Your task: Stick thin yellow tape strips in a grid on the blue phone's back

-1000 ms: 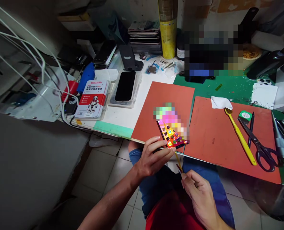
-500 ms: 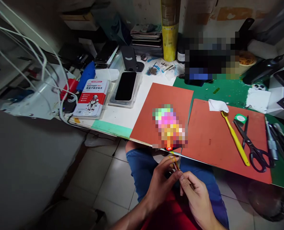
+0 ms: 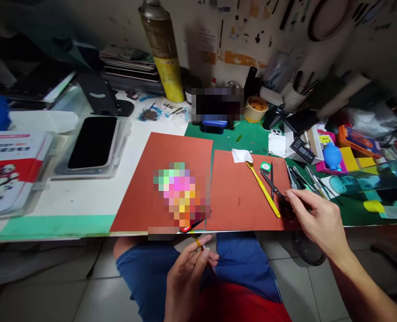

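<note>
My left hand (image 3: 189, 270) is over my lap below the table edge, its fingers closed on a thin orange-brown strip (image 3: 200, 243). At the right mat's right side, my right hand (image 3: 314, 219) is over the handles of the black scissors (image 3: 272, 184), fingers bent together at them; whether it grips them is hard to tell. A yellow brush (image 3: 264, 192) and a green round item (image 3: 265, 167) lie left of and beyond the scissors. On the left red-brown mat (image 3: 138, 188) is a blurred colourful object (image 3: 181, 190).
A phone (image 3: 93, 142) on a clear case and a red-white battery box (image 3: 10, 174) are on the left. Behind stand a yellow spray can (image 3: 166, 62) and a tub of rubber bands (image 3: 256, 108). Pens and a teal bottle (image 3: 376, 176) are at the right.
The view has turned to the right. My right hand has left my left hand and moved right to the scissors. My left hand still holds the thin strip.
</note>
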Tool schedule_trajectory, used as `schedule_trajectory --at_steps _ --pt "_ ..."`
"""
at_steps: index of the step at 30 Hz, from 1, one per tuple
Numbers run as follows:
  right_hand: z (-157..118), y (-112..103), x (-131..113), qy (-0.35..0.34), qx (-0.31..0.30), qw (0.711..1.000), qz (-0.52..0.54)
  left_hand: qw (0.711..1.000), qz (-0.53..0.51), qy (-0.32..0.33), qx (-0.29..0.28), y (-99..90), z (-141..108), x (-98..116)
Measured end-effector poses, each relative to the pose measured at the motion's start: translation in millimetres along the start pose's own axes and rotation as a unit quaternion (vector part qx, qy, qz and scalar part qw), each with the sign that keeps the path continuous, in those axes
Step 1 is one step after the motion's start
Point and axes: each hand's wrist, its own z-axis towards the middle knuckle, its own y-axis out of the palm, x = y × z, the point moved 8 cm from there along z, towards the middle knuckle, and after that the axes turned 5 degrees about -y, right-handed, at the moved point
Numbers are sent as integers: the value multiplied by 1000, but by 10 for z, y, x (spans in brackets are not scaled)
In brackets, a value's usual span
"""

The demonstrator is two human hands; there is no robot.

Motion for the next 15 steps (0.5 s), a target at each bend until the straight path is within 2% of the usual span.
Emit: schedule_trajectory --at_steps 3,6,8,11,13,15 --pt "164 -91 287 8 -46 998 -45 999 -7 13 34 7 -22 16" --pt "125 -211 492 34 -56 996 -68 997 -23 19 67 13 -59 67" --pt "66 -193 530 42 -87 994 -58 996 -35 22 73 27 -81 108" --pt "26 -42 488 30 -142 989 -15 996 -50 11 79 31 -120 122" --pt "62 38 497 15 -163 986 15 996 -62 2 62 56 -145 102" --pt "152 70 597 -3 -182 982 42 996 -86 9 10 131 -153 92"
